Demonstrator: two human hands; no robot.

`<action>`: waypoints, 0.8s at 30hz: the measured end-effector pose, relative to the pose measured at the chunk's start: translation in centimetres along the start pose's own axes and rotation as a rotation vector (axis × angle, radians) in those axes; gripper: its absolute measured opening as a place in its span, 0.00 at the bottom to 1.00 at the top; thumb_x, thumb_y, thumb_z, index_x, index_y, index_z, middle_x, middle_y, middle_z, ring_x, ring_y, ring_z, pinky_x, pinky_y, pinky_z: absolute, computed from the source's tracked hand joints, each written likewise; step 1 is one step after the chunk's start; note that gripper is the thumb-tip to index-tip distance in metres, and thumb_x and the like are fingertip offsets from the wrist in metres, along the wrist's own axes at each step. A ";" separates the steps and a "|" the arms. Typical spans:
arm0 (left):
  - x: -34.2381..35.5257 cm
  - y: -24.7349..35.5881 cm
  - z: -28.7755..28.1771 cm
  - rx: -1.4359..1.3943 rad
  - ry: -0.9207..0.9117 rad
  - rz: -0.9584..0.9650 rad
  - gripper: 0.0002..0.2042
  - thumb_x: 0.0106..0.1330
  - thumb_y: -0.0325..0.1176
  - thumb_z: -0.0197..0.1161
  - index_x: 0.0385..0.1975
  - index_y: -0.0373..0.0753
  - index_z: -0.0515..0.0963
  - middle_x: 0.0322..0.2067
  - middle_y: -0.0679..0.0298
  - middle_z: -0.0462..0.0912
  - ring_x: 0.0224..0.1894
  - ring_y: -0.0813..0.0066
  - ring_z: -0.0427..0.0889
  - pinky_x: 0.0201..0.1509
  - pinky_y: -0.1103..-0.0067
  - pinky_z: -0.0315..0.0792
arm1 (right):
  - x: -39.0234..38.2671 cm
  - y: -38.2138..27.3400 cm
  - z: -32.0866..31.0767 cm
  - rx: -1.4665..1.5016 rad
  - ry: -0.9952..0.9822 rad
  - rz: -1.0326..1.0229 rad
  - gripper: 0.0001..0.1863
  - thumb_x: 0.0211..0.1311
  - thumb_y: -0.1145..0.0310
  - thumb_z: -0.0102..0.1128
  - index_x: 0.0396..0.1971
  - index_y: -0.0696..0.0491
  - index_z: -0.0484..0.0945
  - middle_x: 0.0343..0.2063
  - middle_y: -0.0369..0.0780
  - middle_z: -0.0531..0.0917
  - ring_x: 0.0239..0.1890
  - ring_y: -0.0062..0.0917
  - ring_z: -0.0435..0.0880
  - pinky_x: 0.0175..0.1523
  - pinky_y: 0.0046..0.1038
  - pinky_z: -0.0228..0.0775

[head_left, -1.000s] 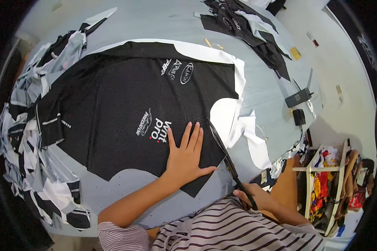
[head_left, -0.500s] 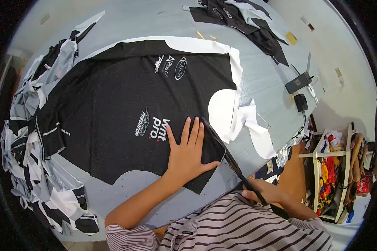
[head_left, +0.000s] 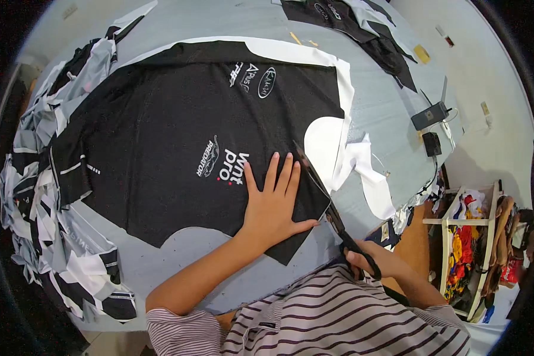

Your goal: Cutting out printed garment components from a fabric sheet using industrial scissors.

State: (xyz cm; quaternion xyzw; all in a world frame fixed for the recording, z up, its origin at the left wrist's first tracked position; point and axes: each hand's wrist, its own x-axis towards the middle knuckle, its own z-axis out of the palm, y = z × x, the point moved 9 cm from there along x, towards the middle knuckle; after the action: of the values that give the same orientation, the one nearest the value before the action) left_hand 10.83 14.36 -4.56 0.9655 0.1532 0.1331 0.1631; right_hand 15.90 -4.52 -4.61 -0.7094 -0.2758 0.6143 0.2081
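Observation:
A large black fabric panel (head_left: pixel 166 136) with white and red prints lies spread on the grey table. My left hand (head_left: pixel 272 204) rests flat on its lower right part, fingers spread and thumb pointing right. In my right hand (head_left: pixel 381 261) are long dark scissors (head_left: pixel 336 222), gripped by the handles near the table's front edge. Their blades point up and left, lying along the black panel's right edge beside my left fingertips. White fabric (head_left: pixel 323 139) shows under and around the panel at the neck curve and along the top.
Crumpled grey, white and black fabric pieces (head_left: pixel 80 243) are heaped along the left edge. More black cut pieces (head_left: pixel 362 35) lie at the far right. A white scrap (head_left: pixel 371 184), a small grey box (head_left: pixel 430 115) and a black adapter (head_left: pixel 431 143) sit rightward. A shelf (head_left: pixel 469 221) with coloured cloth stands beyond.
The view has shifted slightly, so the table appears moved. The scissors' blades reach a little farther up past my left fingertips. My left hand stays flat on the black panel.

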 end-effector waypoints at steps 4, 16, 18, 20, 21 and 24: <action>-0.1 -0.1 0.0 0.002 0.008 -0.006 0.53 0.44 0.71 0.58 0.63 0.32 0.60 0.66 0.53 0.55 0.71 0.55 0.47 0.63 0.37 0.34 | 0.0 -1.0 -0.3 -0.029 0.058 -0.061 0.28 0.67 0.42 0.42 0.31 0.57 0.68 0.15 0.37 0.73 0.20 0.21 0.78 0.26 0.22 0.68; -0.2 -0.1 0.0 -0.040 0.022 0.003 0.52 0.45 0.70 0.59 0.63 0.33 0.60 0.66 0.53 0.56 0.70 0.55 0.48 0.63 0.37 0.35 | 0.1 0.3 -0.2 -0.035 0.097 -0.009 0.27 0.68 0.48 0.47 0.34 0.63 0.70 0.18 0.39 0.73 0.18 0.23 0.75 0.25 0.26 0.68; -0.2 -0.1 0.0 -0.041 0.029 0.003 0.52 0.45 0.70 0.59 0.63 0.33 0.60 0.66 0.53 0.56 0.70 0.55 0.48 0.63 0.37 0.35 | 0.1 0.2 -0.3 -0.048 0.103 -0.022 0.27 0.68 0.48 0.47 0.33 0.63 0.70 0.18 0.39 0.73 0.18 0.23 0.75 0.25 0.26 0.68; -0.2 -0.2 0.0 -0.037 0.023 -0.002 0.52 0.44 0.70 0.59 0.63 0.33 0.60 0.66 0.53 0.56 0.70 0.55 0.48 0.63 0.37 0.36 | 0.1 -0.3 -0.4 -0.116 0.130 -0.040 0.27 0.69 0.46 0.43 0.26 0.58 0.69 0.14 0.36 0.73 0.17 0.21 0.77 0.23 0.22 0.66; -0.2 -0.2 0.0 -0.038 0.022 -0.003 0.52 0.44 0.70 0.59 0.63 0.33 0.60 0.66 0.53 0.56 0.70 0.55 0.48 0.63 0.37 0.36 | 0.2 -0.4 -0.3 -0.116 0.129 -0.038 0.27 0.69 0.46 0.43 0.26 0.58 0.69 0.14 0.36 0.73 0.17 0.21 0.77 0.23 0.22 0.66; -0.2 -0.2 -0.1 -0.040 0.034 0.004 0.52 0.43 0.70 0.59 0.62 0.32 0.61 0.66 0.52 0.56 0.70 0.54 0.48 0.63 0.37 0.36 | 0.1 -0.9 -0.5 -0.109 0.167 -0.049 0.26 0.69 0.47 0.44 0.25 0.58 0.70 0.14 0.36 0.74 0.17 0.20 0.77 0.23 0.22 0.66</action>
State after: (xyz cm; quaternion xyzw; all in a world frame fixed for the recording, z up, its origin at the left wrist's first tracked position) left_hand 10.57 14.44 -4.59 0.9600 0.1513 0.1527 0.1796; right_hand 16.32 -3.75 -3.97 -0.7616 -0.3076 0.5318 0.2063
